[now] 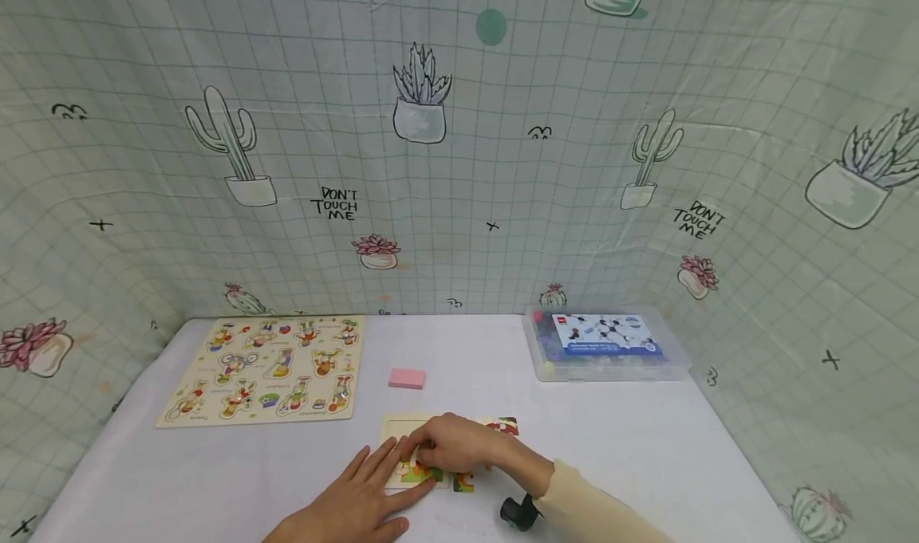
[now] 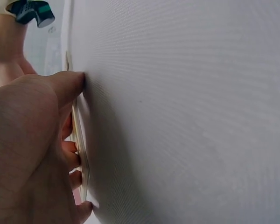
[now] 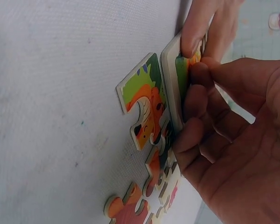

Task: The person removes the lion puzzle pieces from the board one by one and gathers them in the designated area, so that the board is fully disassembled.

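Observation:
A small wooden puzzle frame [image 1: 391,425] lies on the white table, with a bright green, orange and yellow picture partly filling it. My left hand [image 1: 352,499] rests across its left and lower edge, fingers spread, the thumb on its front rim. Over the frame, my right hand [image 1: 452,443] curls its fingers and pinches a puzzle piece, which the fingers mostly hide. Just outside the frame's right side, in the right wrist view, lies a loose puzzle piece [image 3: 154,95] with an orange animal face. More loose pieces [image 3: 130,205] lie beyond it, partly hidden by the right forearm in the head view.
A large picture board [image 1: 269,371] lies at the back left. Behind the frame sits a pink block [image 1: 407,379]. A clear plastic case [image 1: 610,348] with a printed label stands at the back right. A black device [image 1: 519,513] is at my right wrist.

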Action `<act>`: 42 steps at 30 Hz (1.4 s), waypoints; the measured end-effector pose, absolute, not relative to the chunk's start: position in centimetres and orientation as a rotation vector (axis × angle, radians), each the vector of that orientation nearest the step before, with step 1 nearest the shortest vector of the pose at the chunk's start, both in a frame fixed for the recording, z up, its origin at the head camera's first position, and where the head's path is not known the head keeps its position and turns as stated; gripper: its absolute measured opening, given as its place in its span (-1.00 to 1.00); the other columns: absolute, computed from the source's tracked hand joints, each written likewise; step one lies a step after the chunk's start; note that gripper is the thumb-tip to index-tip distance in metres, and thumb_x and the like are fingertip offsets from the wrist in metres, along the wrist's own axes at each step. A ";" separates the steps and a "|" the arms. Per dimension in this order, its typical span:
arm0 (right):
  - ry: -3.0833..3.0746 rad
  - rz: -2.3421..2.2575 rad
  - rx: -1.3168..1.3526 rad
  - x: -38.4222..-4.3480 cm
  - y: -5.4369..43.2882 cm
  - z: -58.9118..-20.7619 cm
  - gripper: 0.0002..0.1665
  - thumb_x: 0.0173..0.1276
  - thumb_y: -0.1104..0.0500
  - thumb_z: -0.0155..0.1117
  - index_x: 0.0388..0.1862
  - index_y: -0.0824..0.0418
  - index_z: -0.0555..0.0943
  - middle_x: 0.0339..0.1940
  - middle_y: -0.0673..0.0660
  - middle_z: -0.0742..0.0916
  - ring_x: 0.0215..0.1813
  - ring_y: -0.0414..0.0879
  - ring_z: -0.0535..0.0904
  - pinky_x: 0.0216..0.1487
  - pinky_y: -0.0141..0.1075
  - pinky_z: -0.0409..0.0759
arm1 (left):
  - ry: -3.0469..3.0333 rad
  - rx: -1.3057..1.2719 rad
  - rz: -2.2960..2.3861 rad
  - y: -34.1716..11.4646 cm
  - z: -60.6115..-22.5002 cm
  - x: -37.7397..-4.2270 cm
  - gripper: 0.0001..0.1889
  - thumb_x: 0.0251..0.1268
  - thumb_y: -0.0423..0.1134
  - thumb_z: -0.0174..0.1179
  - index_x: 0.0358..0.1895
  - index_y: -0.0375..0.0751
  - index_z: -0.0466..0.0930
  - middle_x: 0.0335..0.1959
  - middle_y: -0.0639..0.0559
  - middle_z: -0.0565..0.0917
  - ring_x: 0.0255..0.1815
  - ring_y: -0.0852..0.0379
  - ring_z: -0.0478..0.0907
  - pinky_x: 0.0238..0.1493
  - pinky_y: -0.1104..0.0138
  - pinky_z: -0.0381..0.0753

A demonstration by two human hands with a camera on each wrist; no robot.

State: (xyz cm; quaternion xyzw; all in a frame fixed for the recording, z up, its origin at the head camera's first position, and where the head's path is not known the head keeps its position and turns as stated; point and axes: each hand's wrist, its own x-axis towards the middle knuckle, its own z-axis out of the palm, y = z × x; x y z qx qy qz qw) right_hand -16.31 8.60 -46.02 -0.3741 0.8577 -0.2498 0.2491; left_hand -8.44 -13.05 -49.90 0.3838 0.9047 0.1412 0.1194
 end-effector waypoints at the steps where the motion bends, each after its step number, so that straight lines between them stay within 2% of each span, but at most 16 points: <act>1: 2.334 -0.681 -1.017 -16.3 8.6 -46.0 -0.75 0.48 0.22 0.18 -0.01 0.08 0.75 -0.36 -0.21 0.70 -0.52 -0.38 0.42 -0.33 -0.52 0.44 | 2.650 1.131 0.417 -13.1 -50.0 -8.4 -0.45 0.55 0.29 -0.22 0.53 0.40 0.24 0.57 -0.30 0.10 0.57 -0.33 -0.01 0.30 -0.39 0.18; 4: 2.323 -0.690 -1.003 -16.4 8.6 -46.1 -0.76 0.46 0.23 0.20 0.00 0.09 0.74 -0.49 -0.22 0.60 -0.57 -0.37 0.40 -0.41 -0.51 0.40 | 2.646 1.129 0.422 -13.1 -49.8 -8.4 -0.45 0.56 0.29 -0.24 0.54 0.41 0.22 0.58 -0.29 0.08 0.59 -0.30 -0.04 0.31 -0.39 0.17; 7: 2.320 -0.693 -0.999 -16.4 8.5 -46.1 -0.76 0.45 0.23 0.20 0.00 0.09 0.73 -0.51 -0.23 0.58 -0.57 -0.37 0.40 -0.44 -0.51 0.39 | 2.665 1.130 0.386 -13.0 -49.5 -8.2 -0.45 0.56 0.29 -0.24 0.54 0.40 0.23 0.57 -0.31 0.11 0.58 -0.32 0.01 0.29 -0.38 0.20; 12: 2.320 -0.692 -0.986 -16.4 8.5 -46.1 -0.76 0.45 0.22 0.21 0.00 0.08 0.73 -0.50 -0.23 0.58 -0.55 -0.38 0.42 -0.44 -0.51 0.39 | 2.705 1.119 0.266 -12.7 -49.2 -8.1 -0.46 0.56 0.28 -0.20 0.52 0.40 0.26 0.54 -0.32 0.19 0.55 -0.32 0.11 0.29 -0.32 0.28; 22: 2.311 -0.695 -0.963 -16.3 8.5 -46.0 -0.78 0.46 0.22 0.21 -0.01 0.07 0.72 -0.48 -0.22 0.58 -0.53 -0.36 0.42 -0.40 -0.49 0.39 | 2.667 1.036 0.249 -12.4 -48.5 -7.9 -0.45 0.52 0.23 -0.07 0.52 0.42 0.25 0.57 -0.26 0.15 0.59 -0.27 0.04 0.34 -0.31 0.23; 37: 2.319 -0.814 -0.830 -16.0 8.2 -46.4 -0.84 0.38 0.23 0.25 -0.18 0.02 0.72 -0.53 -0.20 0.58 -0.55 -0.33 0.40 -0.44 -0.46 0.33 | 2.676 1.040 0.261 -12.4 -49.0 -7.9 -0.46 0.52 0.23 -0.08 0.52 0.46 0.24 0.57 -0.23 0.16 0.59 -0.24 0.04 0.36 -0.29 0.23; 42: 2.311 -0.844 -0.797 -16.1 8.0 -46.5 -0.85 0.36 0.24 0.26 -0.20 0.04 0.73 -0.51 -0.19 0.61 -0.51 -0.33 0.43 -0.39 -0.46 0.36 | 2.694 1.048 0.247 -12.3 -49.0 -7.9 -0.46 0.51 0.22 -0.05 0.51 0.45 0.25 0.57 -0.25 0.16 0.59 -0.25 0.06 0.35 -0.29 0.24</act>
